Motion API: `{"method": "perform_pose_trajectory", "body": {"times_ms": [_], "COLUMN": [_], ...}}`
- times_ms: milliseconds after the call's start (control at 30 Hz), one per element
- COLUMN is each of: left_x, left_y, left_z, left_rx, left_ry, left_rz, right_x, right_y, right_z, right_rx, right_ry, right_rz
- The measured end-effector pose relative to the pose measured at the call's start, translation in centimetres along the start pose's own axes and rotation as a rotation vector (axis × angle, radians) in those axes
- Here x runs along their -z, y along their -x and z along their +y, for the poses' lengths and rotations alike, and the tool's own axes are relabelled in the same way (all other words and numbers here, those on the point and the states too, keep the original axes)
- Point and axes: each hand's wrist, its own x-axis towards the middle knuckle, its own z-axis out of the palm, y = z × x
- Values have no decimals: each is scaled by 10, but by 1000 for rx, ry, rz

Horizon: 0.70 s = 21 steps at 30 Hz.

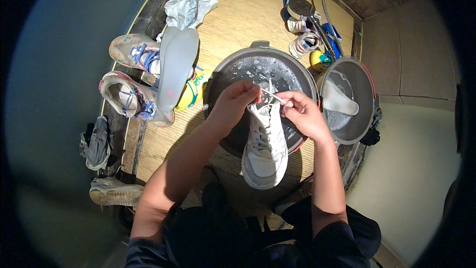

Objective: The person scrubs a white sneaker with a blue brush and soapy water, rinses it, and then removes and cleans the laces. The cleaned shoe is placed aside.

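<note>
A white lace-up sneaker (266,145) lies across the near rim of a large grey bucket (228,65) of sudsy water, its toe towards me. Above the shoe's ankle end, a white shoelace (273,95) stretches between my hands. The fingertips of my left hand (238,100) pinch one part of it, while my right hand (303,113) grips it between thumb and fingers on the other side. Another piece of lace stands up near the heel. The lower laces are threaded through the eyelets.
A smaller grey bucket (366,98) holds a pale insole (338,98) and suds. Behind it stand a shower head (300,7) and small shoes (305,44). At left are multicoloured sneakers (128,95), grey insoles (178,67), yellow clogs (191,93), a crumpled plastic bag (189,5) and more shoes (115,192).
</note>
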Motion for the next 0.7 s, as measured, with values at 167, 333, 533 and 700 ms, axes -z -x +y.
{"method": "perform_pose_trajectory", "body": {"times_ms": [167,333,533,700], "left_x": [-6,-12,-17,-21], "left_y": [-12,-22,-16,-16], "left_z": [15,20,1,1], "left_rx": [6,-1,-153,-135], "left_ry": [-354,-363,45,201], "left_rz": [-101,-43,257,270], "right_x": [11,-14,-11,-22], "right_y": [-1,-19,-33,-55], "right_z": [-17,-49,-24,-17], "right_rx": [340,583,228,-321], "right_ry": [819,402,527,537], "right_rz": [158,426,164,-118]}}
